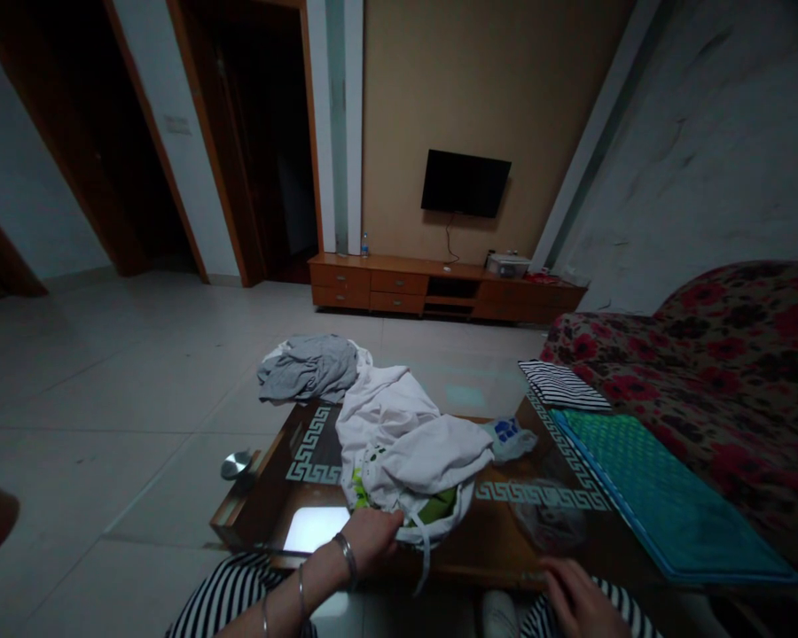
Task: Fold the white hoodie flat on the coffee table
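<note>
My left hand (373, 538), with a silver bangle at the wrist, is closed on the near edge of a white garment (405, 447). The garment lies bunched on the glass-topped coffee table (452, 560), and a pale drawstring hangs from it over the front edge. Green patterned cloth (440, 505) shows in its opening. My right hand (582, 598) is low at the right, by the table's front edge above my striped trousers. Its fingers are loosely bent and apart, with nothing visible in them.
Grey clothing (312, 366) lies beyond the table's far left corner. A plastic bag (512, 440), a teal folded mat (671, 496) and striped cloth (564, 385) lie to the right. A metal disc (235, 464) sits at the left edge. A floral sofa (724, 354) stands at right.
</note>
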{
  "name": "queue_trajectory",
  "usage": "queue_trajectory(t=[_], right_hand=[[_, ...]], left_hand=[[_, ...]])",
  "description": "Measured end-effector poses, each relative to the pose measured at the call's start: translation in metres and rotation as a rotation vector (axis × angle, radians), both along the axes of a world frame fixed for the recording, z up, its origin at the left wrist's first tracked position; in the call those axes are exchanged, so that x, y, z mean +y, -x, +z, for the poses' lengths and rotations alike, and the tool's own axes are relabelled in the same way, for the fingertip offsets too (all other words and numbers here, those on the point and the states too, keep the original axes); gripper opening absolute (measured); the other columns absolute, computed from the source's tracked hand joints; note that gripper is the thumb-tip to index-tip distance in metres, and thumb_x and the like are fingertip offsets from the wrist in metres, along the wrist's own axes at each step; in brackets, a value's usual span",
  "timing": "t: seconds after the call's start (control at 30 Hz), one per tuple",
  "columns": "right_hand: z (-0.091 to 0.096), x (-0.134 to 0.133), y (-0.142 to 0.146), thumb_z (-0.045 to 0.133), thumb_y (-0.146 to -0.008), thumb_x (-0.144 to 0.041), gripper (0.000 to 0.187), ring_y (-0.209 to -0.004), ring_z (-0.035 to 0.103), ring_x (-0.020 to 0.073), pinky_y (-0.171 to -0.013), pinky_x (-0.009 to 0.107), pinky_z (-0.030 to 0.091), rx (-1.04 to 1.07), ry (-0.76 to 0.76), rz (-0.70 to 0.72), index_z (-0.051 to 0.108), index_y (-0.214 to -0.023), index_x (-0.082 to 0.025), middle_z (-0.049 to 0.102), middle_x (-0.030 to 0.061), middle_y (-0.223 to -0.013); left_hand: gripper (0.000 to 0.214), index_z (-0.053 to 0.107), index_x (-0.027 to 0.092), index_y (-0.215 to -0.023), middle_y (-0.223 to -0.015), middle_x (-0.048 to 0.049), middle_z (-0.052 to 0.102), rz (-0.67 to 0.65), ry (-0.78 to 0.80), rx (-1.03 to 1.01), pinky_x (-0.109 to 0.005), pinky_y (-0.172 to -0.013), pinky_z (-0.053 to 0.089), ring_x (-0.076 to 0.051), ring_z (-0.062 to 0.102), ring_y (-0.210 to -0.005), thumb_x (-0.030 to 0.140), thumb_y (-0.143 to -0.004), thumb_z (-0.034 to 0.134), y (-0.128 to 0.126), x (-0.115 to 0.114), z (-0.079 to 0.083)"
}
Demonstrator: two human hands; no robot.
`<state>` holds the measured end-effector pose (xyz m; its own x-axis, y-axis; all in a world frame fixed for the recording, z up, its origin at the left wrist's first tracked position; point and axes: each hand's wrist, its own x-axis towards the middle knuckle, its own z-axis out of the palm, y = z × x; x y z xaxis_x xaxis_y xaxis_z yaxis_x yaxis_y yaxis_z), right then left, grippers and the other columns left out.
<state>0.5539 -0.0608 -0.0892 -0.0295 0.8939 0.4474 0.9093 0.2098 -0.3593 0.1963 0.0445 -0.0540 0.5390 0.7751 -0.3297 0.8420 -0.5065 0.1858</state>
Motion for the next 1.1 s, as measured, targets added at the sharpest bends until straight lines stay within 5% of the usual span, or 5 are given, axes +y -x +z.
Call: queue_trajectory(t=[0.23, 0.43, 0.7, 0.9, 1.1], right_hand=[[0.021, 0.122, 0.092, 0.048, -0.082, -0.015, 0.055, -0.126, 0.046, 0.0254, -0.103, 0.043, 0.041, -0.063, 0.026, 0.172, 0.046, -0.136, -0.023, 0.049, 0.0116, -0.136], [0.021, 0.163, 0.143, 0.050, -0.074, -0.010, 0.020, -0.101, 0.055, 0.0226, -0.089, 0.034, 0.041, -0.123, 0.242, 0.297, 0.061, -0.089, -0.018, 0.062, 0.0090, -0.102], [0.026, 0.095, 0.092, 0.048, -0.074, -0.053, 0.031, -0.060, 0.044, 0.0150, -0.058, 0.026, 0.036, 0.624, 0.309, -0.063, 0.047, -0.068, -0.022, 0.044, -0.0031, -0.060], [0.058, 0.005, 0.100, 0.053, -0.078, -0.062, 0.042, -0.060, 0.045, 0.0124, -0.056, 0.024, 0.036, 0.933, 0.638, 0.068, 0.054, -0.081, -0.020, 0.051, -0.0030, -0.066], [0.053, -0.024, 0.141, 0.058, -0.075, -0.066, 0.049, -0.060, 0.046, 0.0112, -0.057, 0.023, 0.037, 1.144, 0.819, 0.192, 0.055, -0.080, -0.018, 0.052, -0.0028, -0.067]], left_hand=[[0.020, 0.060, 0.022, -0.097, -0.096, -0.0080, 0.070, -0.042, 0.025, -0.067, -0.035, -0.079, 0.051, -0.029, 0.067, -0.094, 0.022, -0.078, 0.053, 0.011, 0.003, 0.014], [0.010, 0.062, 0.021, -0.084, -0.092, -0.0058, 0.070, -0.090, 0.009, -0.091, -0.031, -0.075, 0.050, -0.027, 0.066, -0.092, 0.021, -0.075, 0.058, 0.020, 0.007, 0.013], [0.018, 0.064, 0.019, -0.085, -0.095, -0.0049, 0.068, 0.128, -0.395, -0.392, -0.035, -0.084, 0.040, -0.023, 0.056, -0.098, 0.008, -0.081, 0.050, 0.058, 0.031, 0.037], [0.028, 0.065, 0.019, -0.080, -0.107, -0.0033, 0.069, 0.126, -0.591, -0.564, -0.043, -0.094, 0.034, -0.025, 0.050, -0.110, -0.001, -0.077, 0.046, 0.052, 0.029, 0.034], [0.051, 0.065, 0.021, -0.112, -0.128, -0.0068, 0.059, 0.240, -0.553, -0.572, -0.048, -0.099, 0.032, -0.029, 0.037, -0.129, -0.003, -0.074, 0.041, 0.046, 0.025, 0.020]])
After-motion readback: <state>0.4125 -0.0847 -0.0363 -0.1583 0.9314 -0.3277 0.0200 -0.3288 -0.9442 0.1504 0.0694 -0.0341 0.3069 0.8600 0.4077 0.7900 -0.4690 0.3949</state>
